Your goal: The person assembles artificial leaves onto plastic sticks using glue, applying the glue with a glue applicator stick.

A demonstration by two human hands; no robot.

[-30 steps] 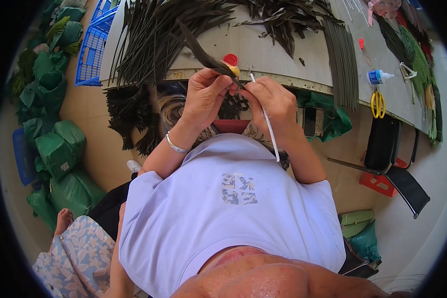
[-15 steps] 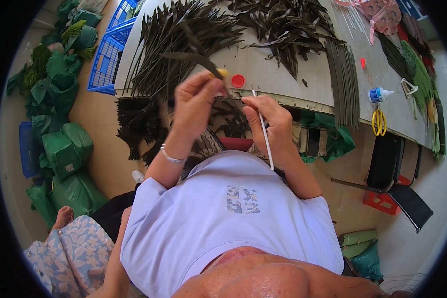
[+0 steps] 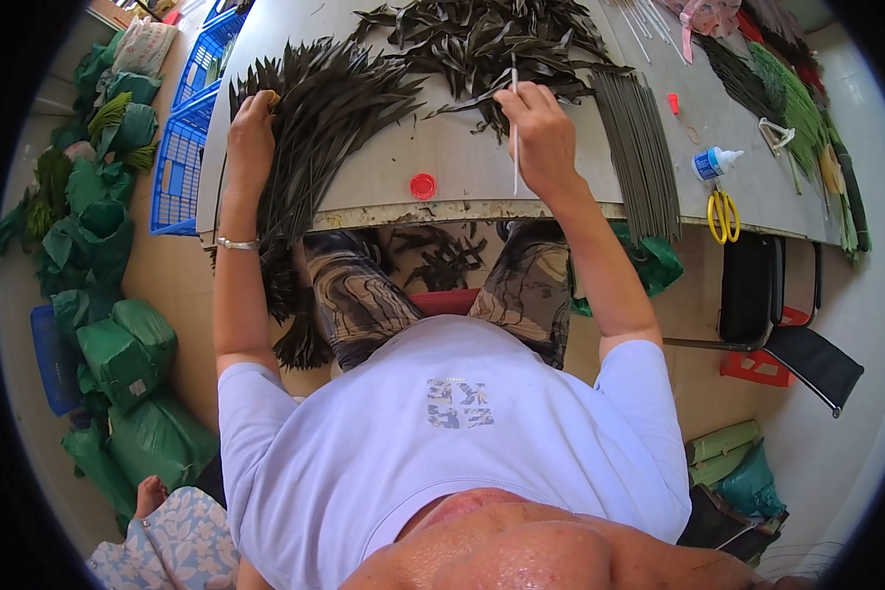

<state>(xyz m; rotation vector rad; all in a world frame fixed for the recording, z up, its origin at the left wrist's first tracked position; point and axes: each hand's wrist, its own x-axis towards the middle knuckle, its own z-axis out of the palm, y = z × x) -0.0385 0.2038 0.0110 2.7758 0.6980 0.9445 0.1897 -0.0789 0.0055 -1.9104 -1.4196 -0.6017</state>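
My left hand [image 3: 251,123] rests on the leaf pile [image 3: 315,118] at 10 o'clock, right hand [image 3: 541,133] pinching a thin stem [image 3: 514,147]; picking the next leaf, I reckon.

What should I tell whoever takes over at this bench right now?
Left hand: resting on the fanned heap of dark green artificial leaves at the table's left, fingers curled on one end.
Right hand: holding a thin pale stick upright, beside the loose pile of dark leaves at the far edge.
Nearby: bundle of straight dark green stems, small red cap, white glue bottle, yellow-handled scissors.
Done: leaves lie sorted in heaps.
Left: no leaf is on the stick yet.
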